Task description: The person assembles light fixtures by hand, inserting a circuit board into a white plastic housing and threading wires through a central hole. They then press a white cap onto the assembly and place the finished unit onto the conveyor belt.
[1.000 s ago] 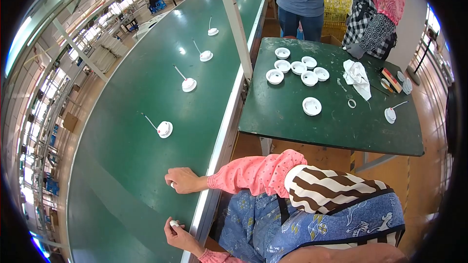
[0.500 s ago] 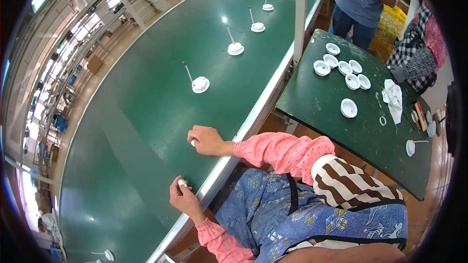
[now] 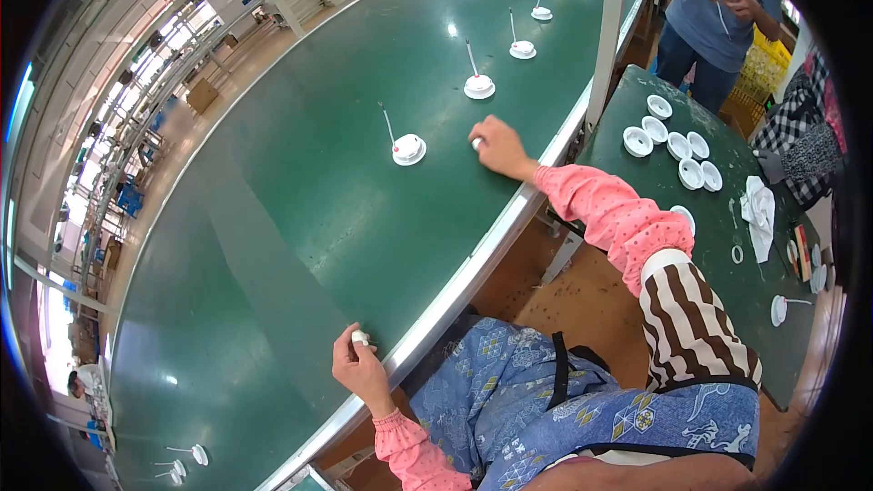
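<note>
My left hand (image 3: pixel 357 365) is closed near the belt's front edge. Between its thumb and fingers is a small white plastic part (image 3: pixel 361 337); a dark bit shows beside it. My right hand (image 3: pixel 500 147) reaches out over the green belt (image 3: pixel 346 218), its fingers curled around another small white piece (image 3: pixel 476 143), mostly hidden by the fingers. Nearest to this hand are two round white fittings with upright thin stems, one fitting (image 3: pixel 408 149) to its left and another fitting (image 3: pixel 479 85) just beyond it.
More stemmed fittings (image 3: pixel 522 49) line the belt's far end, with several (image 3: pixel 199 455) at lower left. A metal rail (image 3: pixel 491 241) edges the belt. The side table (image 3: pixel 727 245) bears white cups (image 3: pixel 637 141) and a crumpled cloth (image 3: pixel 757 214). A co-worker (image 3: pixel 718 23) handles a white part behind it.
My right hand has moved away from my left, along the belt toward the stemmed fittings, still curled around the white piece. My left hand stays near the rail. The view has shifted slightly.
</note>
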A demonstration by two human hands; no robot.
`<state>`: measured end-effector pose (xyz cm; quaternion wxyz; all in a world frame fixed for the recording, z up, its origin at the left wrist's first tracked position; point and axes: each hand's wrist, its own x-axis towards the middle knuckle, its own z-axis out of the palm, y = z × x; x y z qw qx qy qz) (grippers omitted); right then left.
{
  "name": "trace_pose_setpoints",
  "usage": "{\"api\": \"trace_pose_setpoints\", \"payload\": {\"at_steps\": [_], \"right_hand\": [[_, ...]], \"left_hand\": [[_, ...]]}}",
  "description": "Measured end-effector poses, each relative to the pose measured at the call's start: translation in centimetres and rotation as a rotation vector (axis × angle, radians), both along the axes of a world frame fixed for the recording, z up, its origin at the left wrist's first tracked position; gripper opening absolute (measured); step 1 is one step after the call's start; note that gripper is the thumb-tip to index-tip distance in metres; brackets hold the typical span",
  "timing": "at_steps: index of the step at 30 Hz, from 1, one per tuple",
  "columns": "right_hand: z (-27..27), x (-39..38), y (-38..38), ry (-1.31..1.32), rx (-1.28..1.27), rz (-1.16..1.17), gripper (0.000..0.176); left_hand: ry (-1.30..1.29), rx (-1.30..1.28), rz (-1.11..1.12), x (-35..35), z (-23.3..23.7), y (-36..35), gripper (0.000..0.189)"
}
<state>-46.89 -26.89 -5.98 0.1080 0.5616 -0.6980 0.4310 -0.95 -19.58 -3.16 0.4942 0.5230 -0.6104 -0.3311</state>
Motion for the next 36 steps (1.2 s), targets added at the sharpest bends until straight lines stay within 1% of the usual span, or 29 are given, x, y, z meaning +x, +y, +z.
{"api": "trace_pose_setpoints", "payload": {"at_steps": [2, 3, 4, 5, 6, 7, 8, 9, 10, 11, 12, 13, 14, 15, 16, 17, 18, 20, 22, 24, 26, 27, 30, 36], "right_hand": [[-0.1, -2.5, -0.3, -0.124, 0.031, -0.172, 0.016], [-0.3, -3.3, -0.6, -0.186, 0.048, -0.245, 0.016], [-0.3, -3.7, -0.6, -0.12, 0.035, -0.248, 0.017], [-0.5, -3.5, -0.5, -0.064, 0.026, -0.22, 0.017], [-0.7, -3.6, -0.3, -0.065, -0.061, -0.192, 0.02], [-0.6, -3.8, 0.0, -0.093, -0.015, -0.201, 0.024], [0.4, -3.6, 0.5, -0.059, 0.08, -0.189, 0.025], [-0.8, -5.1, -0.1, -0.013, 0.043, -0.152, 0.025], [-1.9, -6.3, -0.6, -0.05, 0.046, -0.119, 0.025], [-3.6, -8.4, -1.3, 0.007, 0.028, -0.056, 0.024], [-3.6, -9.0, -1.8, 0.028, 0.103, -0.041, 0.024], [-5.3, -10.3, -2.8, 0.037, 0.042, -0.045, 0.023], [-5.6, -11.4, -3.4, -0.041, 0.146, 0.01, 0.022], [-5.8, -11.0, -3.6, -0.108, 0.151, 0.004, 0.021], [-5.9, -10.3, -4.0, -0.222, 0.163, 0.071, 0.021], [-5.7, -8.6, -3.9, -0.27, 0.161, 0.1, 0.02], [-5.3, -6.0, -4.5, -0.344, 0.197, 0.176, 0.02], [-3.2, 1.0, -2.8, -0.487, 0.277, 0.309, 0.02], [-1.1, 9.1, -1.7, -0.387, 0.318, 0.461, 0.021], [0.5, 16.3, -0.7, -0.359, 0.279, 0.593, 0.019], [2.3, 21.9, 0.3, -0.287, 0.288, 0.656, 0.016], [2.7, 24.1, 0.6, -0.278, 0.253, 0.692, 0.013], [3.4, 27.3, 0.5, -0.234, 0.244, 0.784, 0.013], [3.4, 27.5, 1.1, -0.21, 0.215, 0.809, 0.013]], "left_hand": [[-0.001, 0.015, 0.014, -0.1, 0.0, 0.0, 0.024], [-0.061, -0.045, -0.002, -0.5, -0.2, -0.1, 0.025], [-0.13, -0.104, 0.004, -0.6, -0.4, -0.4, 0.025], [-0.215, -0.153, 0.037, 0.1, -0.5, -0.4, 0.026], [-0.199, -0.11, 0.096, -0.5, 0.2, -0.3, 0.027], [-0.27, -0.032, 0.1, -0.7, 1.2, 0.0, 0.026], [-0.256, -0.104, 0.093, -0.6, 0.7, -0.3, 0.024], [-0.26, -0.188, 0.109, -0.7, 0.6, -0.5, 0.021], [-0.2, -0.198, 0.091, -0.4, 0.3, -0.6, 0.019], [-0.174, -0.244, 0.116, -0.4, -0.1, -0.7, 0.019], [-0.167, -0.207, 0.141, -0.5, -0.1, -0.6, 0.019], [-0.171, -0.242, 0.178, -0.4, -0.1, -0.8, 0.019], [-0.13, -0.317, 0.211, -0.5, -0.4, -1.1, 0.02], [-0.065, -0.212, 0.194, -0.6, 0.0, -0.8, 0.019], [-0.059, -0.201, 0.199, -0.4, 0.3, -0.8, 0.018], [-0.056, -0.224, 0.205, -0.4, 0.4, -0.8, 0.017], [-0.06, -0.243, 0.199, -0.6, 0.2, -0.8, 0.017], [-0.08, -0.258, 0.197, -0.7, -0.1, -0.9, 0.016], [-0.092, -0.252, 0.187, -0.7, -0.2, -0.8, 0.015], [-0.09, -0.227, 0.187, -0.6, 0.1, -0.6, 0.015], [-0.068, -0.25, 0.192, -0.6, -0.1, -0.6, 0.014], [-0.059, -0.26, 0.197, -0.5, -0.2, -0.7, 0.014], [-0.048, -0.259, 0.202, -0.6, -0.5, -0.8, 0.013], [0.005, -0.277, 0.192, -0.8, -0.6, -0.8, 0.012]]}}
